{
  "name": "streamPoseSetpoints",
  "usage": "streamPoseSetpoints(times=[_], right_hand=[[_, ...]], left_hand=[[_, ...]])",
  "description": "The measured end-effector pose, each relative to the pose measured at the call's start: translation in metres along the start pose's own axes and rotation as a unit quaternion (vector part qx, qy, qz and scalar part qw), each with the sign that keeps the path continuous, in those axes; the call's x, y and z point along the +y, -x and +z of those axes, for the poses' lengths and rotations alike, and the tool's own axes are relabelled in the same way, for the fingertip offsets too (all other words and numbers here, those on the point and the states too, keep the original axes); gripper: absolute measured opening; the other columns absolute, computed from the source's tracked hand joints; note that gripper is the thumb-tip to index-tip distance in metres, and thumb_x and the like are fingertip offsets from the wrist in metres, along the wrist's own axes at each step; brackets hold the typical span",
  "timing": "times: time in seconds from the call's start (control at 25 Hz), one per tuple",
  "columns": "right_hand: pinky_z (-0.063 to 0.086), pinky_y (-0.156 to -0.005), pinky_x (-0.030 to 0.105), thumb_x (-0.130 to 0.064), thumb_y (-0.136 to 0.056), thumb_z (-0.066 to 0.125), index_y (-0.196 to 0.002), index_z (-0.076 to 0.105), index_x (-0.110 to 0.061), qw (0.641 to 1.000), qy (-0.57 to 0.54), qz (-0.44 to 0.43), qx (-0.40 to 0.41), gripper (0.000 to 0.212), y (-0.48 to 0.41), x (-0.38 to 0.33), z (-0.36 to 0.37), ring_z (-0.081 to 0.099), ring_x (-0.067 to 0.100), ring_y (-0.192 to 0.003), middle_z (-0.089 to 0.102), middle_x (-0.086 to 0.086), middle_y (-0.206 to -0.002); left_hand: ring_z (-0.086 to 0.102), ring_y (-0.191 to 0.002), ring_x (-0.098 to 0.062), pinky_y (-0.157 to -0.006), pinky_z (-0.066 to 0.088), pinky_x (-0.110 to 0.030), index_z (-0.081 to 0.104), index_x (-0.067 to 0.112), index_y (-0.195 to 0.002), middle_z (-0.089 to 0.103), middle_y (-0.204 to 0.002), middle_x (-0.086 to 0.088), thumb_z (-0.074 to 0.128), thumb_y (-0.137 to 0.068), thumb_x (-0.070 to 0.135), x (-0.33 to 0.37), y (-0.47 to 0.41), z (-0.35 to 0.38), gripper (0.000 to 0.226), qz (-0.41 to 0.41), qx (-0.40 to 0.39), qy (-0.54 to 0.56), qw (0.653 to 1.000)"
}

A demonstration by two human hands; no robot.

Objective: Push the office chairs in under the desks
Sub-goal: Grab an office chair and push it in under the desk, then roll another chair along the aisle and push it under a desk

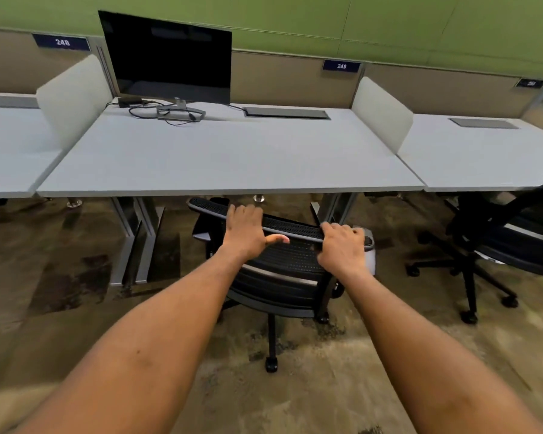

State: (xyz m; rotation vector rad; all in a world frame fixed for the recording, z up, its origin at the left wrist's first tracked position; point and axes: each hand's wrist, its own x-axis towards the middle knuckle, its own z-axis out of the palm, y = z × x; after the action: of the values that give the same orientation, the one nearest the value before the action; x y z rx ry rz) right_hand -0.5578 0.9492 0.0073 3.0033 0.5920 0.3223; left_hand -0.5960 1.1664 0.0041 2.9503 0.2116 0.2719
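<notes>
A black mesh-backed office chair stands in front of the middle grey desk, its backrest top just at the desk's front edge and its seat partly beneath. My left hand grips the backrest's top rail left of centre, thumb out. My right hand is closed over the same rail near its right end. A second black office chair stands at the right, pulled out and angled away from the right desk.
A dark monitor with cables sits at the back left of the middle desk. White dividers separate the desks. Metal desk legs stand left of the chair. Patterned carpet covers the floor around me.
</notes>
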Motion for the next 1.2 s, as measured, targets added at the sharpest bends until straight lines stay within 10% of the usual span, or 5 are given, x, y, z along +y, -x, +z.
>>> streamPoseSetpoints(times=[0.16, 0.32, 0.64, 0.96, 1.2], right_hand=[[0.001, -0.111, 0.060, -0.059, -0.077, 0.064, -0.150, -0.001, -0.020, 0.999, -0.027, -0.006, -0.039, 0.105, -0.032, 0.003, 0.007, 0.010, 0.030, -0.142, 0.014, 0.011, -0.153], [-0.014, -0.110, 0.061, -0.068, -0.076, 0.060, -0.150, -0.012, -0.029, 0.994, -0.024, -0.097, -0.050, 0.110, -0.060, 0.019, 0.008, -0.019, 0.026, -0.144, -0.010, 0.007, -0.160], [-0.006, -0.112, 0.062, -0.061, -0.066, 0.075, -0.152, -0.004, -0.026, 0.982, 0.015, -0.165, -0.086, 0.122, -0.113, 0.037, 0.018, -0.014, 0.030, -0.145, -0.003, 0.008, -0.161], [-0.012, -0.107, 0.068, -0.069, -0.064, 0.072, -0.150, -0.016, -0.018, 0.989, 0.071, -0.104, -0.082, 0.134, -0.122, 0.031, 0.026, -0.027, 0.043, -0.138, -0.031, 0.016, -0.153], [-0.005, -0.115, 0.058, -0.047, -0.088, 0.057, -0.144, -0.017, 0.003, 0.994, 0.044, -0.095, 0.023, 0.106, -0.063, -0.014, 0.036, -0.013, 0.039, -0.144, -0.016, 0.023, -0.156]], left_hand=[[0.006, -0.145, -0.037, -0.116, -0.009, -0.055, 0.025, 0.010, -0.140, 0.028, -0.148, -0.014, 0.037, -0.069, 0.086, -0.007, -0.031, 0.008, 0.106, -0.056, -0.018, -0.004, 0.998], [-0.012, -0.146, -0.037, -0.114, -0.010, -0.057, 0.028, 0.008, -0.141, 0.023, -0.153, -0.017, 0.039, -0.071, 0.084, -0.009, -0.070, 0.012, 0.104, -0.090, -0.061, -0.013, 0.994], [0.016, -0.141, -0.037, -0.116, 0.003, -0.060, 0.036, 0.007, -0.131, 0.036, -0.140, -0.016, 0.043, -0.072, 0.082, -0.015, -0.122, 0.020, 0.096, -0.106, -0.072, -0.032, 0.991], [-0.011, -0.147, -0.034, -0.119, -0.006, -0.050, 0.007, 0.012, -0.153, 0.002, -0.161, -0.013, 0.040, -0.090, 0.064, -0.004, -0.097, 0.021, 0.088, -0.061, -0.078, -0.005, 0.995], [0.002, -0.149, -0.031, -0.120, 0.001, -0.040, 0.020, 0.006, -0.150, 0.014, -0.159, -0.016, 0.049, -0.096, 0.041, 0.008, 0.018, 0.039, 0.071, -0.107, -0.003, 0.094, 0.990]])
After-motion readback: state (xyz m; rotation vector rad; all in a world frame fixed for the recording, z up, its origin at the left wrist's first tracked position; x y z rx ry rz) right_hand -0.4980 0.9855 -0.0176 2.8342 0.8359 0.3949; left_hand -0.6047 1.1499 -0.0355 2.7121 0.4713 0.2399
